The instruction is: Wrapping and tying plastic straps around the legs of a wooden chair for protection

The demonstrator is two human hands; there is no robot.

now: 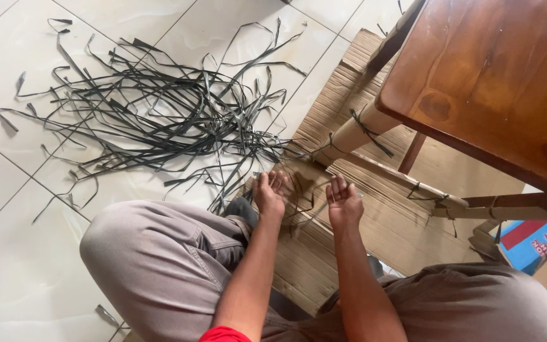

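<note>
I sit cross-legged on the floor. My left hand (270,191) and my right hand (343,199) are raised over a sheet of cardboard (381,218), fingers curled around thin dark strips (304,201) that run between them. A large tangled pile of the same dark flat strips (159,114) spreads over the white tiles ahead and left of my left hand. A wooden leg (356,132) of the table, tied with a dark strip, stands just beyond my right hand.
A brown wooden tabletop (495,76) fills the upper right, with wooden rails (508,208) below it bound by dark strips. A blue and red box (530,244) lies at the right. My knees in grey trousers (159,259) flank the cardboard.
</note>
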